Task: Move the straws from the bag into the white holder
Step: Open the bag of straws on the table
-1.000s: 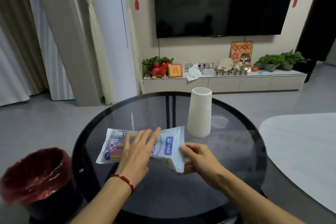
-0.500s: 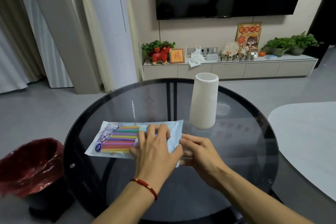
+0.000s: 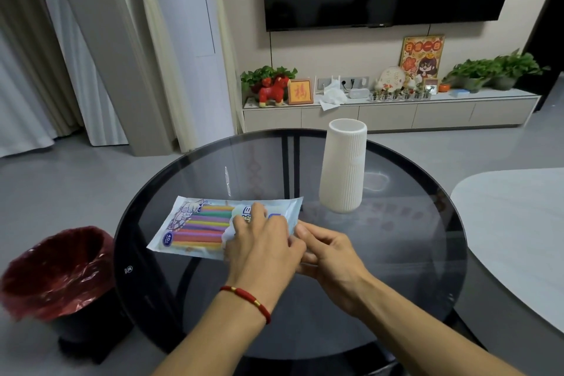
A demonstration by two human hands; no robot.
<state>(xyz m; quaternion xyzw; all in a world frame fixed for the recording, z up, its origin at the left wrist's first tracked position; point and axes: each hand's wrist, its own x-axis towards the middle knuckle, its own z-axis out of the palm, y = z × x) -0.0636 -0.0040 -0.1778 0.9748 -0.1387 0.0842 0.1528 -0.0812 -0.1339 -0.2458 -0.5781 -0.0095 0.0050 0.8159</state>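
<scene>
A flat plastic bag (image 3: 195, 224) of colourful straws (image 3: 207, 227) lies on the round dark glass table (image 3: 412, 253), left of centre. My left hand (image 3: 262, 241) lies over the bag's right half with its fingers curled onto it. My right hand (image 3: 329, 249) pinches the bag's right end, just beside the left hand. The white ribbed holder (image 3: 343, 165) stands upright and apart, behind and to the right of the bag. The bag's right end is hidden under my hands.
A black bin with a red liner (image 3: 58, 272) stands on the floor at the table's left. A pale table (image 3: 512, 223) edges in on the right. A low TV cabinet (image 3: 390, 113) with plants and ornaments runs along the far wall.
The bag has been laid flat with the straws showing. My left hand slid right along it to meet my right hand at the bag's right end.
</scene>
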